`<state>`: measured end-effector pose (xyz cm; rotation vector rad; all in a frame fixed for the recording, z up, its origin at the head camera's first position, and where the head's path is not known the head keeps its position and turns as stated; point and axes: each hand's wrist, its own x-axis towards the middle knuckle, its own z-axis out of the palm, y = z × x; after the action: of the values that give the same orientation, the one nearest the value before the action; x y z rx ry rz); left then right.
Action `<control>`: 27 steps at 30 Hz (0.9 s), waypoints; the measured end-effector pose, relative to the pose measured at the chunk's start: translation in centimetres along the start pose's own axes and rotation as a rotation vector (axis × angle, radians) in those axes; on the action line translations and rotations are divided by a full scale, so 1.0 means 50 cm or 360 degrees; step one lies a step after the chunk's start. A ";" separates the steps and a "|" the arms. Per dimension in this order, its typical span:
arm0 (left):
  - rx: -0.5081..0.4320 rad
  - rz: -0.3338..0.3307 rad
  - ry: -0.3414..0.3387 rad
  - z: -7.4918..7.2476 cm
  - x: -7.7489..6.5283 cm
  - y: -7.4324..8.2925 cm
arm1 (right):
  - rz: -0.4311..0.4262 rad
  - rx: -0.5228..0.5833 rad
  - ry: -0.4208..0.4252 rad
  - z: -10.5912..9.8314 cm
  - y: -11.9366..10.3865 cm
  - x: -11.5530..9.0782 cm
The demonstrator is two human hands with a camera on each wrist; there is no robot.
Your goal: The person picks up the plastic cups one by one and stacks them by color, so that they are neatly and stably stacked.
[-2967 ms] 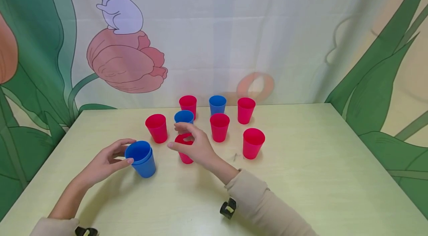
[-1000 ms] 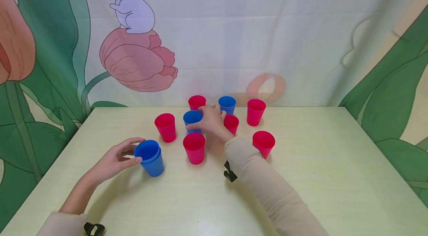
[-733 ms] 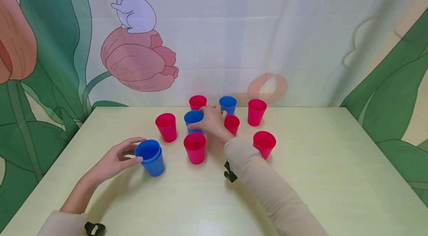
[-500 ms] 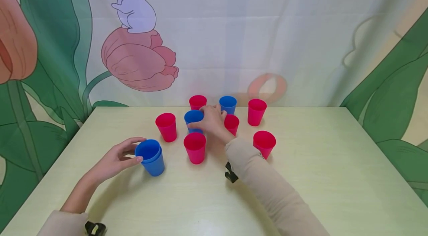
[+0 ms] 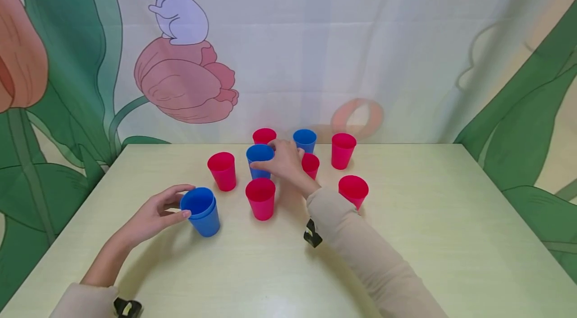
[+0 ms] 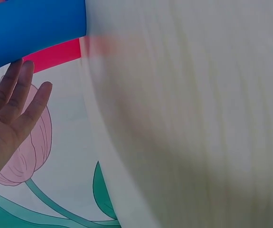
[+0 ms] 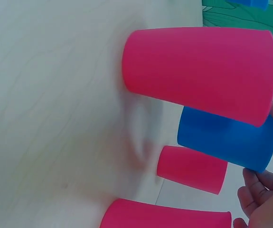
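Observation:
At the left, my left hand [image 5: 151, 218] holds a stack of two nested blue cups [image 5: 206, 223] at the rim, thumb on the near side. In the left wrist view its fingers lie along the blue stack [image 6: 36, 28]. Farther in, my right hand [image 5: 287, 162] pinches a single blue cup [image 5: 258, 173] by its rim; the cup is upright. The right wrist view shows this blue cup [image 7: 226, 137] slightly raised, partly behind a red cup [image 7: 200, 73]. That front red cup [image 5: 260, 205] stands just before it in the head view.
Upright red cups surround the right hand: one left [image 5: 223, 173], one behind [image 5: 264, 135], one beside the wrist [image 5: 310, 165], one back right [image 5: 343, 151]. The sleeve partly covers another red cup [image 5: 353, 190]. A blue cup [image 5: 305, 140] stands behind, near the printed curtain [image 5: 279, 57].
Over three seconds my right hand has reached from above the front red cup to the blue cup behind. In the last half second that cup has risen slightly. The left hand keeps its hold.

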<state>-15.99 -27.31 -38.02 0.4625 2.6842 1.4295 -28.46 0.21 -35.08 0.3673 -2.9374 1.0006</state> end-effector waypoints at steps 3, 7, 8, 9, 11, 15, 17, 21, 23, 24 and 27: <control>-0.0006 0.0001 -0.0006 -0.001 0.000 0.002 | -0.0011 0.0077 0.0003 -0.009 -0.003 -0.005; -0.0017 0.0005 -0.0007 -0.002 0.000 0.003 | -0.0002 0.0215 0.0004 -0.018 -0.004 -0.015; -0.0021 0.0010 -0.0007 -0.001 0.000 0.003 | -0.0002 0.0249 0.0005 -0.018 -0.003 -0.017; -0.0025 0.0013 -0.0007 -0.001 -0.001 0.002 | 0.0002 0.0288 0.0003 -0.018 -0.002 -0.019; -0.0027 0.0014 -0.0007 0.000 -0.002 0.001 | 0.0009 0.0364 -0.0002 -0.017 0.001 -0.023; -0.0033 0.0028 -0.0001 -0.002 0.000 0.000 | -0.0002 0.0509 -0.0019 -0.020 0.001 -0.028; -0.0047 0.0030 0.0001 -0.002 0.000 0.000 | -0.0012 0.0555 -0.0028 -0.024 -0.001 -0.032; -0.0074 0.0033 -0.0001 0.001 -0.001 -0.002 | -0.0017 0.0622 -0.0014 -0.028 -0.004 -0.040; -0.0083 0.0032 0.0003 0.002 -0.002 -0.003 | -0.0022 0.0657 0.0004 -0.030 -0.007 -0.044; -0.0088 0.0035 0.0001 0.002 -0.002 -0.003 | -0.0028 0.0672 0.0014 -0.031 -0.008 -0.046; -0.0100 0.0026 0.0005 0.002 -0.002 -0.003 | -0.0050 0.0714 0.0048 -0.034 -0.013 -0.050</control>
<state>-15.92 -27.33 -38.21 0.4794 2.6346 1.5153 -25.97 1.28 -33.55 0.3965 -2.6467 1.6418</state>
